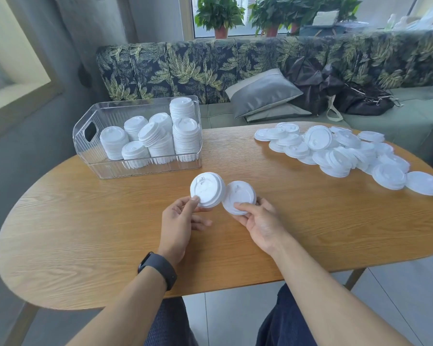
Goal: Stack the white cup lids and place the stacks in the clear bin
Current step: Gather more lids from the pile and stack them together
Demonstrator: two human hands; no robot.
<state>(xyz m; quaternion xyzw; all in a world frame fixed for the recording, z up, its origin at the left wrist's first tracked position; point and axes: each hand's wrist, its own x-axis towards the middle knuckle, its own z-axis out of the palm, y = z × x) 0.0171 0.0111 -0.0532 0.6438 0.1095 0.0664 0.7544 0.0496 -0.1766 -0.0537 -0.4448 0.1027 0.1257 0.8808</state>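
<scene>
Bin (145, 168) left, loose lids (340, 151) right

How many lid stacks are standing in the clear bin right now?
7 visible in the clear bin: three along the front, two behind them, two tall ones at the right end. More may be hidden behind.

A wooden oval table (310, 221) with a light grain fills the middle of the frame. At its upper left stands a clear bin (140, 168) holding stacks of white lids. At upper right, a loose pile of white cup lids (335, 151) spreads toward the right edge, many overlapping one another.
</scene>
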